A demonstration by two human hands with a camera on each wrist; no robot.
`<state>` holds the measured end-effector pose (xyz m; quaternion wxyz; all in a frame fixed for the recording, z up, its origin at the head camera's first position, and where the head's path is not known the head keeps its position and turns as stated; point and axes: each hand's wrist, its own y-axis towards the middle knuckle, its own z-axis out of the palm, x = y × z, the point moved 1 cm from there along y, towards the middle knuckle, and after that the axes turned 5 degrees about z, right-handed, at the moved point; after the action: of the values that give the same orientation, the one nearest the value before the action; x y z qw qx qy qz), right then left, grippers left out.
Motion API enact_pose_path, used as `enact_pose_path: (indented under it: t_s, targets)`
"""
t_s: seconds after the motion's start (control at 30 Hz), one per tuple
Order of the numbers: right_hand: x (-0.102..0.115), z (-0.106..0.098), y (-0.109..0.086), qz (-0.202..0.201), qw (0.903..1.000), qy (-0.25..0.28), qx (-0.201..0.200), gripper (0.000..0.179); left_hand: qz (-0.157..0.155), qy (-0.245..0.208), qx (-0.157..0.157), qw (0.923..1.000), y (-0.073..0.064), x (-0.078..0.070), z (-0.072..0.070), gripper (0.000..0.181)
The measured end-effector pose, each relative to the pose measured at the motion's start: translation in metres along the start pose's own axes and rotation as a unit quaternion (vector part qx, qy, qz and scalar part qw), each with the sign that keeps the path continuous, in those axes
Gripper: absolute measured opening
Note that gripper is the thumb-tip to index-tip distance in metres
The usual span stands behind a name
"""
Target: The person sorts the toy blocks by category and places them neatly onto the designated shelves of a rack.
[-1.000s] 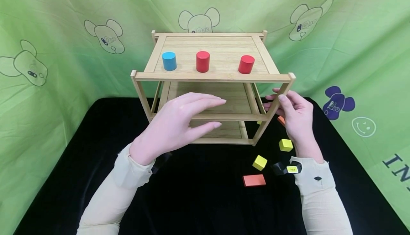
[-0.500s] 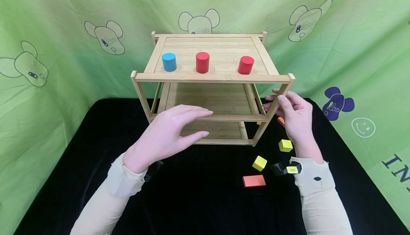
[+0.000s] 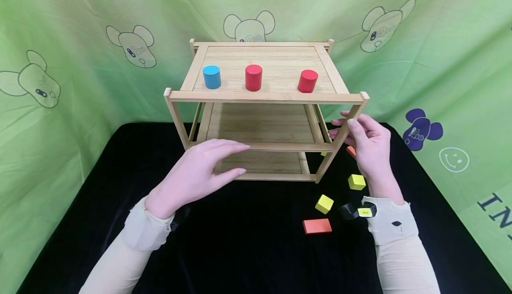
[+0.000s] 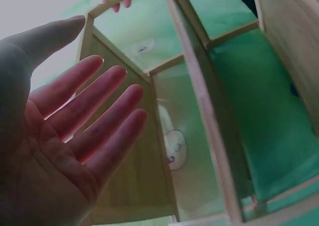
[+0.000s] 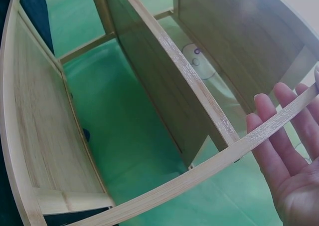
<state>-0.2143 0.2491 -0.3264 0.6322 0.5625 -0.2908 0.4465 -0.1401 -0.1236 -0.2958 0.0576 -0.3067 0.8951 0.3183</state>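
A three-tier wooden shelf rack (image 3: 264, 98) stands in the middle of the head view. My right hand (image 3: 372, 147) holds its front right leg, the thumb in front and the fingers (image 5: 271, 128) behind the wood. Empty, with fingers extended and thumb apart, my left hand (image 3: 196, 174) hovers before the rack's lower left side. In the left wrist view its palm and fingers (image 4: 114, 109) face the rack. On the top board, a blue cylinder (image 3: 212, 77), a red cylinder (image 3: 254, 78) and another red cylinder (image 3: 307, 81) stand in a row.
On the black cloth (image 3: 256, 258), right of the rack, lie a yellow cube (image 3: 357, 182), a second yellow cube (image 3: 324, 204) and a flat red block (image 3: 317, 226). An orange-red piece (image 3: 351, 151) shows partly beside the right leg. Green printed fabric (image 3: 80, 9) surrounds the table.
My left hand has drawn back left and down, away from the middle of the rack. The right hand keeps its place on the leg, and the cylinders stay put.
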Motion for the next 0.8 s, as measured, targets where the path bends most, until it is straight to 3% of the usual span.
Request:
enact_pose_path:
  t_s: [0.47,0.8]
  targets:
    - [0.0,-0.001,-0.001,0.002,1.0,-0.002,0.0,0.028,-0.08,0.006,0.044,0.9958,-0.033,0.016,0.006,0.044]
    - [0.001,-0.001,0.001,0.001,1.0,-0.005,0.003,0.026,-0.113,0.011,0.087,0.9897,-0.051,0.028,0.008,0.046]
